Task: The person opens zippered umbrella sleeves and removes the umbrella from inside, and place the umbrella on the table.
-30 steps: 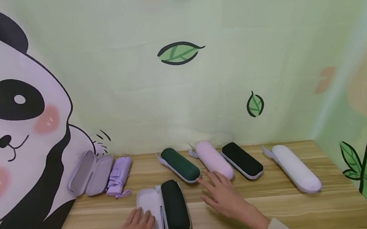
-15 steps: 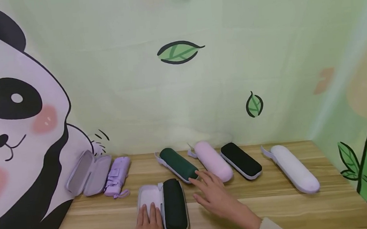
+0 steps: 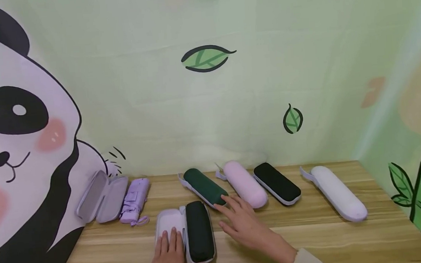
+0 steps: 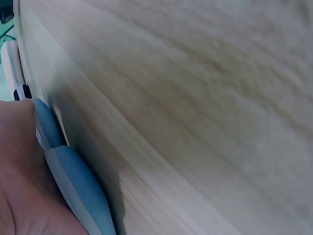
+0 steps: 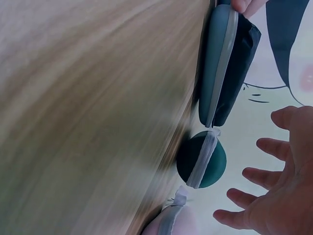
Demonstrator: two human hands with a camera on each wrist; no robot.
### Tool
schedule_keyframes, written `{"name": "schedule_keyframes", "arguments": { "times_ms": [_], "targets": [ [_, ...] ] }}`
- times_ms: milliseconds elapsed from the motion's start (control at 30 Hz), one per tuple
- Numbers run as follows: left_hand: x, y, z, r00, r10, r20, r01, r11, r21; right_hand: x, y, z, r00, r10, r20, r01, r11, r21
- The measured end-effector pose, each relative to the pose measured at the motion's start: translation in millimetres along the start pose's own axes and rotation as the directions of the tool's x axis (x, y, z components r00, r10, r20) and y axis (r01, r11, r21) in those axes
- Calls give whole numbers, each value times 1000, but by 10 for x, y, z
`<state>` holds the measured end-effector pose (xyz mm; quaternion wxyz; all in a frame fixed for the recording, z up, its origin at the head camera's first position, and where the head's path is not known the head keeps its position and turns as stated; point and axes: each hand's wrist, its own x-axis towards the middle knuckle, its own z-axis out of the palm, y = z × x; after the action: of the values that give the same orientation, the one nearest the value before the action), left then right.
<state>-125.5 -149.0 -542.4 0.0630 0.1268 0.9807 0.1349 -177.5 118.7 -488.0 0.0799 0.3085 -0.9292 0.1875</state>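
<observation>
An unzipped hard case (image 3: pixel 169 218) lies spread on the table, its pale left half bare and a black folded umbrella (image 3: pixel 199 231) in its right half. My left hand (image 3: pixel 168 256) rests on the bare half with straight fingers, the thumb reaching to the near end of the umbrella half. In the left wrist view the hand (image 4: pixel 22 176) hides most of the case (image 4: pixel 80 186). My right hand (image 3: pixel 245 223), fingers spread, hovers by the near end of a green case (image 3: pixel 204 185). In the right wrist view this hand (image 5: pixel 288 181) holds nothing and appears apart from the green case (image 5: pixel 215 164).
Pink (image 3: pixel 244 184), black (image 3: pixel 277 184) and white (image 3: pixel 339 193) closed cases lie along the back right of the wooden table (image 3: pixel 334 245). At the back left stand an open lilac case (image 3: pixel 113 201) and a purple folded umbrella (image 3: pixel 135 201). A panda-print backdrop (image 3: pixel 149 111) rises behind.
My left hand has moved right and its fingers have straightened on the case. The open case has shifted slightly away from me. My right hand has moved left, from the pink case toward the green one.
</observation>
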Motion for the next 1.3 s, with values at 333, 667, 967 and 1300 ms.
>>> {"name": "schedule_keyframes", "arguments": {
  "times_ms": [333, 667, 967, 1300],
  "targets": [
    [13, -130, -73, 1000, -7, -3, 7, 1000, 3, -15, 1, 33, 1000, -14, 4, 14, 1000, -25],
    [16, -149, -62, 1000, 7, -11, -7, 1000, -3, -82, -36, 162, 991, -132, 10, 131, 964, -232],
    [-17, -125, -59, 1000, 2, -24, -1, 1000, 26, -43, -165, 217, 992, -115, 57, 122, 983, -137],
    [-20, -110, -45, 1000, -31, 1, 31, 999, 27, 393, -710, 234, 987, 107, 122, -105, 994, -21]
  ]
}}
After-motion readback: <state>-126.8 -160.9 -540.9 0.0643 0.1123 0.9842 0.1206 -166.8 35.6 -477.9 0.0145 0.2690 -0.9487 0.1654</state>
